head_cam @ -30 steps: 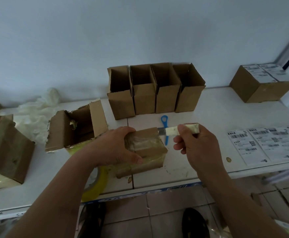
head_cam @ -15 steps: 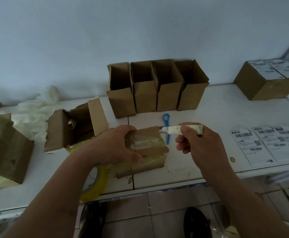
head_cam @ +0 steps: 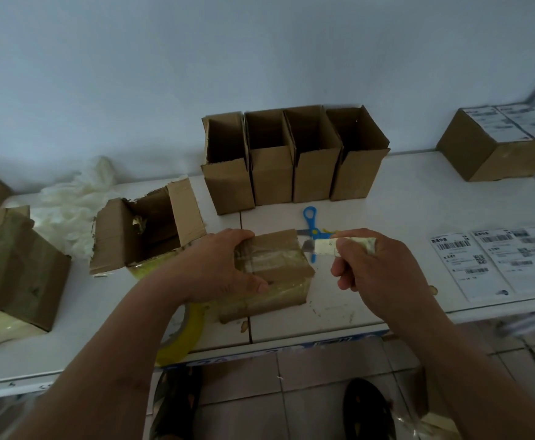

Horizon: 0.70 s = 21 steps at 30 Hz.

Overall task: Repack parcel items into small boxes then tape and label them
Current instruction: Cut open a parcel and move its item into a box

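Four open small boxes (head_cam: 294,160) stand in a row at the wall, flaps up, and blue scissors (head_cam: 311,228) lie just in front of them, right behind the working spot. To the left a torn carton (head_cam: 147,231) gapes open on its side, with crumpled white plastic (head_cam: 69,211) behind it and another opened box (head_cam: 15,274) at the far left. A yellow tape roll (head_cam: 186,335) sits at the near table (head_cam: 402,198) edge, half under the left forearm. Label sheets (head_cam: 495,262) lie flat on the right; a labelled box (head_cam: 498,144) sits in the far right corner.

The left hand (head_cam: 215,268) grips the taped parcel (head_cam: 272,274) from its left side, thumb on the front face, parcel resting on the table near the front edge. The right hand (head_cam: 377,274) clenches a pale-handled knife (head_cam: 336,247), blade tip touching the parcel's upper right corner. Bare tabletop lies between that hand and the labels.
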Tool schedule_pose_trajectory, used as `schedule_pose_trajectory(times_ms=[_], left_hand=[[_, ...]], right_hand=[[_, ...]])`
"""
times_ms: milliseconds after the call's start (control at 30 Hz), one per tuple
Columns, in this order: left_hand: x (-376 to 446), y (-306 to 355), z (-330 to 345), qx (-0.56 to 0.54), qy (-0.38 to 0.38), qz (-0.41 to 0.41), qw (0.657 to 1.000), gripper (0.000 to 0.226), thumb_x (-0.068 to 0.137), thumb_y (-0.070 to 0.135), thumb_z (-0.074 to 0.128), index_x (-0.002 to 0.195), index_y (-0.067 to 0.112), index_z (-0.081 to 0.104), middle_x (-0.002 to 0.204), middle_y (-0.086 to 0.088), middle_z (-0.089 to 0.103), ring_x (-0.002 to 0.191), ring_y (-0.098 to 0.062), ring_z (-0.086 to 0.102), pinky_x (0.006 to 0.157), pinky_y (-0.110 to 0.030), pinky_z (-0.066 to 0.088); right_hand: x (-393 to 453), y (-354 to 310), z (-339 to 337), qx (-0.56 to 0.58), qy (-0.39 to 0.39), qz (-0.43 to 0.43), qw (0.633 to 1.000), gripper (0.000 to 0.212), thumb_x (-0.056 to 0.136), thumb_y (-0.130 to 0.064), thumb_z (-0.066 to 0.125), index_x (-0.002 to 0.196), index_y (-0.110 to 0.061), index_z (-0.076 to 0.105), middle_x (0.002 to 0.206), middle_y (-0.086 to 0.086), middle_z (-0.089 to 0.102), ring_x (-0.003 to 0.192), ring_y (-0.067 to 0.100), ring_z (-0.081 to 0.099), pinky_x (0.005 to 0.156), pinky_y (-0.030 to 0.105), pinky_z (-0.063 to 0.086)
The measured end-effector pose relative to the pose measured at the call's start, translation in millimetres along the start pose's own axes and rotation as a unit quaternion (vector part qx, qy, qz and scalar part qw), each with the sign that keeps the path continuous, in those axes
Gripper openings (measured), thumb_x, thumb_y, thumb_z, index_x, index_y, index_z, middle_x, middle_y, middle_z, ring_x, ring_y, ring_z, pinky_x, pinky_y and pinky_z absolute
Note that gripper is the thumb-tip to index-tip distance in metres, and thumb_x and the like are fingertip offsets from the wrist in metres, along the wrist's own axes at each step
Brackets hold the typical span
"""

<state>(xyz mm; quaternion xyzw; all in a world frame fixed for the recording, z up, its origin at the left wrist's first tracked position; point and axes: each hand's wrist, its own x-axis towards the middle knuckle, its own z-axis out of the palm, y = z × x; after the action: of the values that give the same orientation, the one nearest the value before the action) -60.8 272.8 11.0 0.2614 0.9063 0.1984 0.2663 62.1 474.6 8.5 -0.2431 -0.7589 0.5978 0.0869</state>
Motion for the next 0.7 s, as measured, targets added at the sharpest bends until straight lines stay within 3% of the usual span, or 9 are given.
schedule_pose_trajectory(times_ms=[267, 367, 467, 567, 633, 700], left_hand=[[-2, 1, 2, -0.005, 0.005, -0.002, 1.000, 0.094, 0.069, 0.055, 0.080, 0.146, 0.033, 0.031, 0.117, 0.013, 0.044, 0.106, -0.011, 0.048, 0.097, -0.031, 0.045], [-3, 3, 3, 0.015, 0.019, -0.005, 1.000, 0.093, 0.073, 0.059, 0.074, 0.148, 0.042, 0.023, 0.136, 0.010, 0.043, 0.112, -0.012, 0.046, 0.099, -0.033, 0.043], [-5, 10, 8, 0.097, 0.047, 0.014, 0.994, 0.082, 0.078, 0.072, 0.057, 0.145, 0.057, 0.013, 0.151, 0.013, 0.026, 0.127, -0.019, 0.043, 0.100, -0.042, 0.046], [-8, 20, 15, 0.194, 0.054, 0.024, 0.979, 0.080, 0.071, 0.088, 0.024, 0.144, 0.056, 0.018, 0.151, 0.011, 0.021, 0.127, -0.019, 0.043, 0.092, -0.037, 0.047], [-10, 25, 16, 0.169, 0.043, 0.023, 0.984, 0.082, 0.071, 0.086, 0.011, 0.144, 0.051, 0.027, 0.141, 0.007, 0.030, 0.119, -0.017, 0.048, 0.088, -0.034, 0.047], [-11, 29, 14, 0.077, 0.014, 0.026, 0.997, 0.064, 0.088, 0.073, 0.012, 0.139, 0.045, 0.039, 0.124, 0.003, 0.040, 0.109, -0.017, 0.053, 0.085, -0.031, 0.048]], right_hand=[[-5, -3, -12, -0.044, -0.002, 0.011, 0.999, 0.018, 0.097, -0.011, 0.050, 0.093, -0.015, 0.067, 0.061, 0.008, 0.067, 0.045, 0.011, 0.056, 0.045, 0.019, 0.043], [-6, -4, -17, -0.035, 0.026, 0.015, 0.999, 0.017, 0.096, -0.013, 0.051, 0.091, -0.015, 0.067, 0.058, 0.005, 0.066, 0.044, 0.011, 0.056, 0.044, 0.019, 0.043], [-4, -5, -25, -0.018, 0.062, 0.025, 0.998, 0.019, 0.098, -0.017, 0.050, 0.092, -0.020, 0.067, 0.061, 0.004, 0.066, 0.047, 0.010, 0.057, 0.051, 0.027, 0.046], [-1, -2, -32, -0.006, 0.062, 0.055, 0.997, 0.019, 0.100, -0.021, 0.048, 0.095, -0.023, 0.066, 0.065, 0.003, 0.069, 0.053, 0.011, 0.061, 0.054, 0.032, 0.047], [-1, 1, -34, -0.008, 0.051, 0.067, 0.996, 0.018, 0.100, -0.022, 0.048, 0.095, -0.023, 0.065, 0.067, 0.003, 0.070, 0.057, 0.014, 0.063, 0.058, 0.035, 0.048], [0, 2, -34, -0.010, 0.044, 0.073, 0.996, 0.018, 0.100, -0.022, 0.048, 0.095, -0.023, 0.065, 0.068, 0.003, 0.071, 0.059, 0.015, 0.064, 0.059, 0.036, 0.049]])
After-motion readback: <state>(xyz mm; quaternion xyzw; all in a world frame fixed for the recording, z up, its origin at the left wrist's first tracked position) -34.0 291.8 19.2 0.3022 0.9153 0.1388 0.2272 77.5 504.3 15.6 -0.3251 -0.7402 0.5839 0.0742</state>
